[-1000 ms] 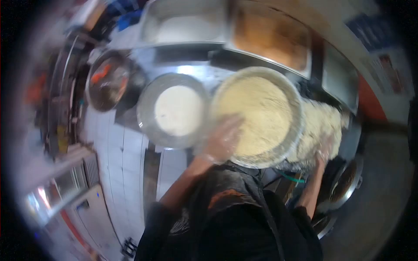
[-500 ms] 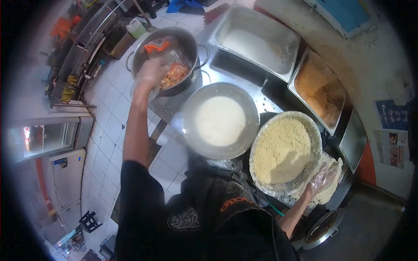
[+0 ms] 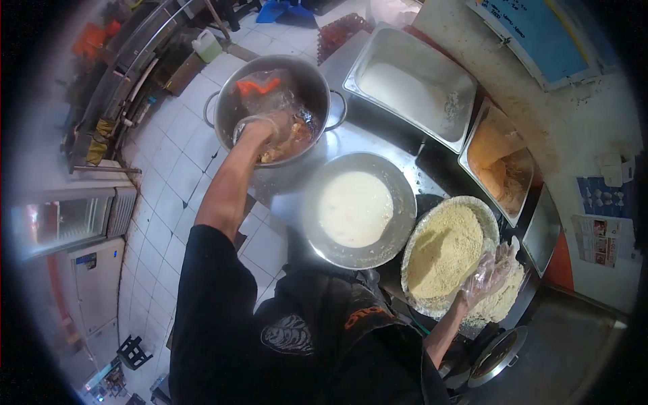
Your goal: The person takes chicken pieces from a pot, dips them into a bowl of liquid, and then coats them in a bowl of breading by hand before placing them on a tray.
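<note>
My left hand (image 3: 268, 128), in a clear plastic glove, reaches down into a large steel pot (image 3: 317, 125). Pieces of raw meat (image 3: 295, 143) lie under and beside it; its fingertips are hidden. A clear plastic bag with an orange band (image 3: 258, 86) is also in the pot. My right hand (image 3: 487, 275), gloved and dusted with flour, is open at the right rim of a bowl of pale yellow breading (image 3: 445, 246). Beneath that hand is a heap of flour (image 3: 503, 302). Between the hands stands a steel bowl of white batter (image 3: 356, 209).
Behind the bowls stand a steel pan with white powder (image 3: 405, 84) and a smaller pan with orange-brown powder (image 3: 499, 158). A round lidded pot (image 3: 499, 358) sits at lower right. White floor tiles (image 3: 158, 175) show at left, with a wall along the right.
My left hand has gone deeper among the meat in the pot. My right hand has lifted off the flour heap toward the breading bowl's rim. The whole view has shifted slightly.
</note>
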The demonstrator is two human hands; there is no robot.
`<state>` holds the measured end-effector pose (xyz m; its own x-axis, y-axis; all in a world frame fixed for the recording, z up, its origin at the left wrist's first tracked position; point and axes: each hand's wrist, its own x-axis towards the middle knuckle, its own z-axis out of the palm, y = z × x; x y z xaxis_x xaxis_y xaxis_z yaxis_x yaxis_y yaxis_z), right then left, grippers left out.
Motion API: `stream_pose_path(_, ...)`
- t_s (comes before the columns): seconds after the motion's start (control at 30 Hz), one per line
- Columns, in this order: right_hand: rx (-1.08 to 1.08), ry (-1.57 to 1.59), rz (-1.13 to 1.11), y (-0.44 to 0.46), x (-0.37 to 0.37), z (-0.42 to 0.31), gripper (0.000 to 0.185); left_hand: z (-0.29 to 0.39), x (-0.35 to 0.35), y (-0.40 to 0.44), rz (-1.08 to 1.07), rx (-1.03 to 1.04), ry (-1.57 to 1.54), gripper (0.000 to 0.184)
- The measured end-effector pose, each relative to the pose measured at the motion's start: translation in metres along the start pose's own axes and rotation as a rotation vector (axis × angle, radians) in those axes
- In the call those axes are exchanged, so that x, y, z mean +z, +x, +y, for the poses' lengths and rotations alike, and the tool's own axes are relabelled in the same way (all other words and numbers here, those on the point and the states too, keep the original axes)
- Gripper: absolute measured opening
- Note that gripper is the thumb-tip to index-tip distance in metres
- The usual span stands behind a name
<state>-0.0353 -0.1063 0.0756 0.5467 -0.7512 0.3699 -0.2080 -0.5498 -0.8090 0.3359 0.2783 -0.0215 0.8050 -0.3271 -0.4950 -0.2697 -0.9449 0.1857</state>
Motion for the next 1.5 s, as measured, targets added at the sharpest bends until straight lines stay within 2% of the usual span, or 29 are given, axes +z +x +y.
stream_pose_path(0.07,0.012,-0.042,-0.043,0.002,0.006,-0.006,0.056,-0.002,0.003,-0.004,0.047,0.013,-0.055,0.034)
stream_pose_path(0.13,-0.005,-0.078,-0.065,0.005,0.013,-0.006,0.057,0.008,-0.022,-0.020,-0.165,0.003,0.090,0.036)
stream_pose_path(0.23,-0.058,-0.138,-0.106,0.004,0.028,-0.015,0.060,0.011,-0.027,-0.034,-0.174,-0.105,0.039,0.041)
stream_pose_path(0.33,0.012,0.030,-0.107,0.000,0.049,-0.035,0.061,-0.031,0.018,0.011,-0.287,-0.166,-0.056,0.045)
stream_pose_path(0.37,0.011,0.031,-0.108,-0.001,0.054,-0.036,0.061,-0.030,0.014,0.006,-0.286,-0.168,-0.057,0.045)
stream_pose_path(0.43,-0.040,0.106,-0.119,-0.003,0.060,-0.038,0.062,-0.028,0.006,-0.005,-0.280,-0.134,0.019,0.060)
stream_pose_path(0.53,-0.031,0.122,-0.171,-0.008,0.067,-0.053,0.060,-0.073,0.040,0.018,-0.220,-0.156,0.031,0.062)
stream_pose_path(0.57,-0.065,0.109,-0.197,-0.007,0.069,-0.055,0.058,-0.053,0.019,-0.003,-0.222,-0.156,0.032,0.062)
stream_pose_path(0.63,-0.075,0.109,-0.200,-0.008,0.074,-0.053,0.058,0.009,-0.051,-0.067,-0.343,-0.030,0.095,0.050)
stream_pose_path(0.77,-0.043,0.158,-0.258,-0.007,0.083,-0.059,0.061,-0.019,-0.030,-0.047,-0.341,-0.033,0.082,0.051)
stream_pose_path(0.83,-0.015,0.224,-0.278,-0.010,0.091,-0.067,0.061,-0.018,-0.044,-0.061,-0.173,-0.001,-0.195,0.053)
stream_pose_path(0.87,-0.032,0.280,-0.320,-0.011,0.097,-0.072,0.059,-0.021,-0.047,-0.068,-0.175,-0.004,-0.195,0.053)
stream_pose_path(0.93,-0.041,0.320,-0.397,-0.016,0.106,-0.082,0.057,-0.029,-0.054,-0.085,0.111,0.173,-0.414,0.051)
stream_pose_path(0.97,-0.094,0.364,-0.441,-0.018,0.114,-0.093,0.055,-0.027,-0.059,-0.094,0.112,0.170,-0.413,0.051)
stream_pose_path(1.03,-0.165,0.346,-0.565,-0.027,0.127,-0.087,0.050,-0.014,-0.068,-0.115,0.197,0.307,-0.831,0.046)
stream_pose_path(1.07,-0.030,0.375,-0.672,-0.031,0.130,-0.100,0.048,-0.006,-0.071,-0.127,0.194,0.311,-0.827,0.046)
stream_pose_path(1.1,0.108,0.401,-0.775,-0.035,0.131,-0.119,0.046,0.005,-0.071,-0.140,0.227,0.339,-0.996,0.042)
stream_pose_path(1.13,0.073,0.351,-0.865,-0.034,0.134,-0.132,0.043,0.017,-0.068,-0.150,0.256,0.368,-1.165,0.037)
stream_pose_path(1.17,0.066,0.382,-0.913,-0.039,0.145,-0.131,0.043,0.029,-0.060,-0.157,0.244,0.378,-1.162,0.037)
stream_pose_path(1.23,0.067,0.407,-0.943,-0.043,0.158,-0.139,0.042,0.056,-0.041,-0.169,0.326,0.270,-1.383,0.027)
stream_pose_path(1.3,0.001,0.373,-0.979,-0.039,0.156,-0.160,0.040,0.089,-0.023,-0.183,0.330,0.277,-1.645,0.023)
stream_pose_path(1.33,0.009,0.367,-0.966,-0.038,0.156,-0.158,0.040,0.100,-0.003,-0.181,0.379,0.307,-1.656,0.023)
stream_pose_path(1.4,0.361,0.418,-1.090,-0.039,0.155,-0.150,0.040,0.114,0.031,-0.180,0.414,0.336,-1.670,0.023)
stream_pose_path(1.43,0.368,0.413,-1.081,-0.041,0.154,-0.142,0.040,0.118,0.041,-0.182,0.412,0.272,-1.656,0.023)
stream_pose_path(1.5,0.552,0.534,-1.020,-0.045,0.148,-0.124,0.037,0.133,0.043,-0.191,0.398,0.211,-1.639,0.023)
